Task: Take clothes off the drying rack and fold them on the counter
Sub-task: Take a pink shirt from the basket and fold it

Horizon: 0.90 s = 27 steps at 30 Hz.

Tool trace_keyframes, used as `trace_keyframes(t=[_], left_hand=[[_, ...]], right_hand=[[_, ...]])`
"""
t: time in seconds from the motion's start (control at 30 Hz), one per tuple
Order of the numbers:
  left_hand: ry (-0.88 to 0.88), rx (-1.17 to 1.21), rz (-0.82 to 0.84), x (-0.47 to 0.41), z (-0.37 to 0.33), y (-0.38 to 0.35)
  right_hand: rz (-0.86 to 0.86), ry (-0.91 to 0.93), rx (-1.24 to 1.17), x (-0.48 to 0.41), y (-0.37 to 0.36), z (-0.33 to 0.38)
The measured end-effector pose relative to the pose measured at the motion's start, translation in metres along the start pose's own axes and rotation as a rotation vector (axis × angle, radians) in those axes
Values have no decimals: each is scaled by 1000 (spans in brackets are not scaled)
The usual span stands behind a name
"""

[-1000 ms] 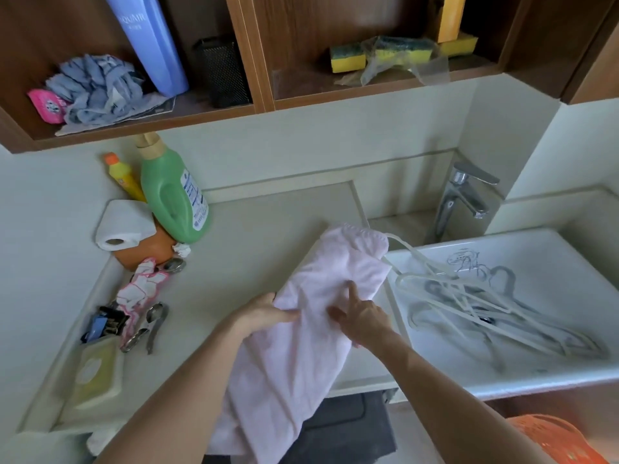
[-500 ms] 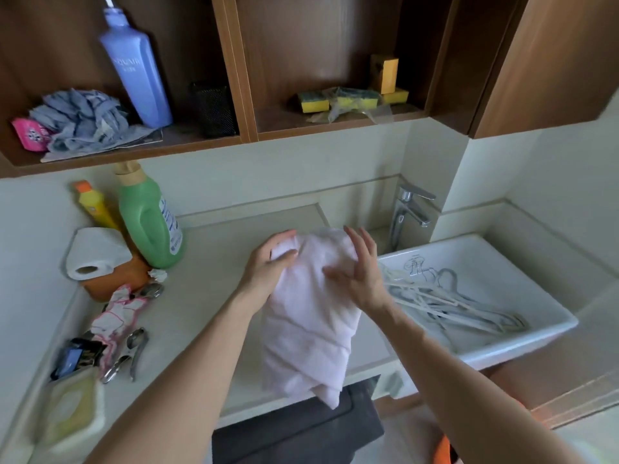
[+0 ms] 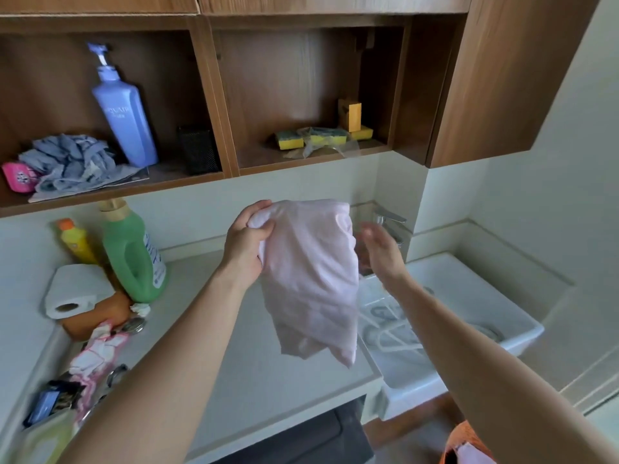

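Observation:
A pale pink garment hangs bunched in the air above the grey counter. My left hand grips its top left corner. My right hand is just right of the cloth with its fingers spread and blurred; whether it touches the fabric is unclear. No drying rack is in view.
A white sink to the right holds several white hangers, with a tap behind it. Green and yellow bottles, a paper roll and small clutter line the counter's left side. An orange basket sits at bottom right. Open shelves hang above.
The garment was lifted off the counter into the air. My left hand closed on its top corner, and my right hand came off the front of the cloth to its right side.

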State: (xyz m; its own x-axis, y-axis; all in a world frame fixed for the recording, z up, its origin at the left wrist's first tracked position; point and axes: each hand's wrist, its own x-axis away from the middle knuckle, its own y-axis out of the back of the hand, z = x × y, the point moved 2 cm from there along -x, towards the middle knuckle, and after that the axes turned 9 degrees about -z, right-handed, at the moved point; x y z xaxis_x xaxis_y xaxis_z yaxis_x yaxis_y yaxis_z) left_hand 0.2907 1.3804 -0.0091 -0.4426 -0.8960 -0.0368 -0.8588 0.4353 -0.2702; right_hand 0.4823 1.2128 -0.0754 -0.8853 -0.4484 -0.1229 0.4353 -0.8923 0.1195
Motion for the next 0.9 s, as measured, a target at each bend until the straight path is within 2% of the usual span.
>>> trace_keyframes(t=[0.1,0.27,0.37,0.43,0.5,0.53,0.6,0.67,0.7,0.77,0.83,0.9], left_hand=[[81,108,-40,-10,10,5],[133,251,-135,-24,20,13],[119,252,-170,-36,23,16],[94,215,-165,-41,23,16],[74,128,-152,-45,25,13],[69,80,-149,-45,27,9],[64,21,-170,-46,31,3],[58,-19,-165,-44,33,-4],[49,-55,-152,-42,33,-7],[30,-115,-132,-39,30,-12],[12,-171,-91,-34,26,-14],[-52,-291,-47,-30,24,-14]], right_hand=[[73,18,291,-19,1,-44],[161,7,474,-46,-14,-90],[-14,134,350,-57,-20,-80],[-105,251,110,-57,-23,-45],[27,358,-95,-56,-28,4],[128,443,-105,-55,-33,26],[328,671,63,-53,-48,62],[474,888,453,-50,-69,76],[526,918,644,-49,-79,76],[592,836,841,-50,-91,67],[608,705,834,-55,-96,58],[579,695,831,-61,-96,54]])
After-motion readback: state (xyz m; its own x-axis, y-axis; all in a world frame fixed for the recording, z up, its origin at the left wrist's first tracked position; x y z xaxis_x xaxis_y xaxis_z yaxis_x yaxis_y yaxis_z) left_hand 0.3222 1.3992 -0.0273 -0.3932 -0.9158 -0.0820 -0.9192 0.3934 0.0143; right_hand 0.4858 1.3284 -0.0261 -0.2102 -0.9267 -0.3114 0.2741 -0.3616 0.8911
